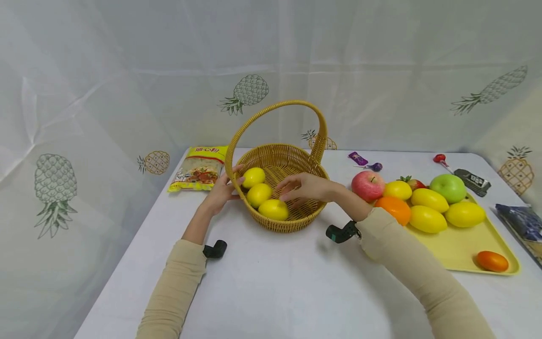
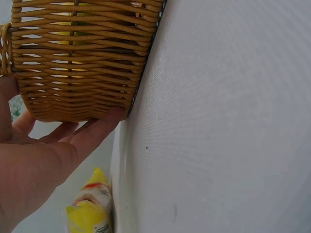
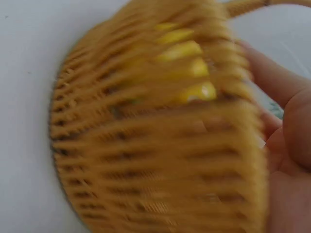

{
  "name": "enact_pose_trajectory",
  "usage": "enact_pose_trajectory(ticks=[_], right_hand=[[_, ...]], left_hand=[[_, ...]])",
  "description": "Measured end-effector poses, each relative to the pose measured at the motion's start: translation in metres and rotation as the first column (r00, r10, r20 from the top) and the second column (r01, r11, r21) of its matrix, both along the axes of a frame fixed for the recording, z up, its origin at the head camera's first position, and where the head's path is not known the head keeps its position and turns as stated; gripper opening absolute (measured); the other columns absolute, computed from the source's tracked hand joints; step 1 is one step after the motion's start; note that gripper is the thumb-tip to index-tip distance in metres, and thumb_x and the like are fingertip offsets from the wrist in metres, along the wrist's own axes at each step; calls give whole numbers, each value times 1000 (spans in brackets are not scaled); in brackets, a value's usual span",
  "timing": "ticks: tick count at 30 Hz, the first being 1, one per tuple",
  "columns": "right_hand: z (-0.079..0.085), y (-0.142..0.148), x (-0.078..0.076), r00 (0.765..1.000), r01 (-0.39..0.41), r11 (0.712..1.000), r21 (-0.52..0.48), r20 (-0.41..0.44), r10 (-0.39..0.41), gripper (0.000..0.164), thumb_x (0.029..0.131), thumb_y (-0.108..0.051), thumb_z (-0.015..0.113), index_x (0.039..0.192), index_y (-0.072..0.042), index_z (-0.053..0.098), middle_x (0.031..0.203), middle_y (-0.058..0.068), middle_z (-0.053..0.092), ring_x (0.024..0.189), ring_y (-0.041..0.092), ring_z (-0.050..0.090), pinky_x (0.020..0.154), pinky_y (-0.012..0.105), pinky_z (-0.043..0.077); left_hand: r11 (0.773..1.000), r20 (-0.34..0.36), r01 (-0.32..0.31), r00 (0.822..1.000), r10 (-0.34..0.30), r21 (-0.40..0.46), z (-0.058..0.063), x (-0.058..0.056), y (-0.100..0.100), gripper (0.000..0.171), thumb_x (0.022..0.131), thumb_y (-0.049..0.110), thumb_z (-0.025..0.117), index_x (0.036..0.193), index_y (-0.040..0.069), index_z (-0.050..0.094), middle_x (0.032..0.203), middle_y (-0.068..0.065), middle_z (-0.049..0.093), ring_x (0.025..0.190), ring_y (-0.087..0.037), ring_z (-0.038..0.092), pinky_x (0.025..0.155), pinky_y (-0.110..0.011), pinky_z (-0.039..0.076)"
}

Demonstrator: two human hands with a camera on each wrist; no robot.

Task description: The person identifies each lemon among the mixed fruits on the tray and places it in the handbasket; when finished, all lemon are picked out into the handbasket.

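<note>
A wicker basket [image 1: 285,225] with a tall arched handle stands on the white table. Three lemons lie along its left and front inside: a rear lemon [image 1: 254,176], a middle lemon [image 1: 259,194] and a front lemon [image 1: 273,210]. My left hand [image 1: 221,192] grips the basket's left side beside the handle's base. In the left wrist view, its fingers [image 2: 95,133] lie along the outer wall. My right hand [image 1: 302,186] reaches over the rim into the basket, fingers loosely bent and fingertips close to the front lemon. The right wrist view is blurred, with the weave covering much of the lemons.
To the right, a yellow tray [image 1: 461,247] bears several lemons, an orange [image 1: 394,209], a pink apple [image 1: 368,186], a green apple [image 1: 448,188] and a small orange-red fruit [image 1: 492,261]. A yellow food packet [image 1: 199,169] lies left of the basket. Lollipops and wrapped packs lie around the tray.
</note>
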State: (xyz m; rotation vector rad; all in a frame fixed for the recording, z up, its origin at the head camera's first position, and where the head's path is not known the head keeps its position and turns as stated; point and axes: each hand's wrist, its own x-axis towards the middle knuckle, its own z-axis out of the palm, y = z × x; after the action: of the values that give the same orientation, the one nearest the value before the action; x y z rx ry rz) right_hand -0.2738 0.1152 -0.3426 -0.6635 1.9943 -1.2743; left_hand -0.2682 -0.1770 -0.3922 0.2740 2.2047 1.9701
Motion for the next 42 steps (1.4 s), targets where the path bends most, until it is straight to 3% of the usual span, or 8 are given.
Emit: enact_pose_trajectory(ticks=[3,8,12,18,25,30,36,42], right_hand=[[8,18,-1,997,43,996,-73,72,-38,51,96,-20,63,140,-1,45,136,23,45,125,41,46,98,52,44],[23,56,3,990,117,985,-128,95,-106,54,98,-21,60,145,-4,37,142,26,38,129,45,39,99,50,44],[29,92,12,988,155,980,-121,42,-151,55,100,-19,57,146,-3,32,141,25,41,126,37,45,95,47,48],[26,143,33,977,197,976,-91,-62,-203,46,100,-17,54,142,-7,39,137,17,48,116,22,56,93,37,50],[15,183,60,960,212,974,-80,-172,-223,48,101,-14,51,146,-5,35,136,14,48,119,18,53,92,29,50],[7,189,78,915,280,960,13,-306,-263,44,98,-19,58,139,-7,47,134,14,52,117,9,51,91,16,45],[-2,186,96,855,307,949,68,-458,-244,43,90,-22,70,130,-9,57,128,15,57,115,15,51,87,17,48],[-16,182,106,737,298,951,85,-653,-173,44,83,-20,78,123,-13,63,121,3,61,109,4,49,91,9,40]], left_hand=[[1000,-2,9,1000,-9,1,1,0,1,53,103,20,49,152,13,31,156,-14,22,135,-38,34,96,-58,44],[1000,3,2,1000,-2,6,1,0,1,53,103,19,49,152,13,31,155,-14,22,135,-37,33,96,-57,44],[1000,8,-1,1000,1,6,0,0,1,52,103,19,49,152,13,32,154,-14,23,134,-36,34,96,-57,45],[1000,14,0,1000,0,4,0,-1,1,52,103,19,49,152,14,32,155,-13,23,134,-37,35,96,-57,44],[1000,6,-2,1000,2,0,2,0,1,52,104,16,48,153,13,30,156,-14,20,135,-38,34,97,-58,43],[1000,11,4,1000,-4,6,3,1,1,53,104,19,48,153,13,29,157,-14,19,135,-39,32,98,-59,42],[1000,10,-2,1000,2,4,2,1,1,54,103,20,48,153,14,29,157,-13,17,136,-38,31,99,-60,40],[1000,8,0,1000,0,0,1,1,2,53,104,20,48,153,14,29,157,-15,18,136,-38,31,98,-60,41]])
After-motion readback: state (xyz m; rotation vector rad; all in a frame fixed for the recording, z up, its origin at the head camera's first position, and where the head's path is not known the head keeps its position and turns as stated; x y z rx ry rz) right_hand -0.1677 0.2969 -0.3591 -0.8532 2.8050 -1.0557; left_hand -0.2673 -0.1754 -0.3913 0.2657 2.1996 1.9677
